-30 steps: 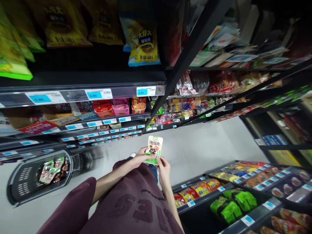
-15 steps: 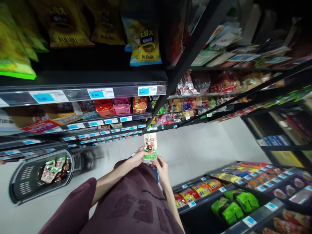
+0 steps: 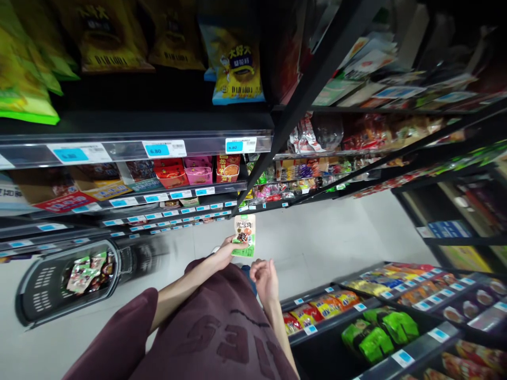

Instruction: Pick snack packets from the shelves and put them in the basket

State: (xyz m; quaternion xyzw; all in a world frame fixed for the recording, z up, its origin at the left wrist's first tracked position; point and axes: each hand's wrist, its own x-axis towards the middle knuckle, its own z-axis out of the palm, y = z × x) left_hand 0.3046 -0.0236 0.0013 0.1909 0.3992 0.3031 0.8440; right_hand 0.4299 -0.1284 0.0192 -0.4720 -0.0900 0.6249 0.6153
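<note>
A snack packet (image 3: pixel 244 235), cream on top and green below with a food picture, stands upright over the aisle floor. My left hand (image 3: pixel 227 251) is closed on its lower left side, the thumb lying across the front. To the lower right of the packet, my right hand (image 3: pixel 264 278) is apart from it and holds nothing. Its fingers are loosely curled and spread. On the floor at the left is a dark shopping basket (image 3: pixel 39 287) with several packets (image 3: pixel 85 273) inside, some of them white and green.
Tall shelves with price tags (image 3: pixel 163 149) run along the far side, holding yellow snack bags (image 3: pixel 237 68) and small boxes (image 3: pixel 199 171). A black shelf post (image 3: pixel 293 95) slants through the middle. At the lower right, low racks carry green packs (image 3: pixel 370 338) and red-yellow packets (image 3: pixel 327 306).
My right hand has let go of the packet's lower right corner and moved slightly down and right. The left hand still holds the packet in nearly the same place.
</note>
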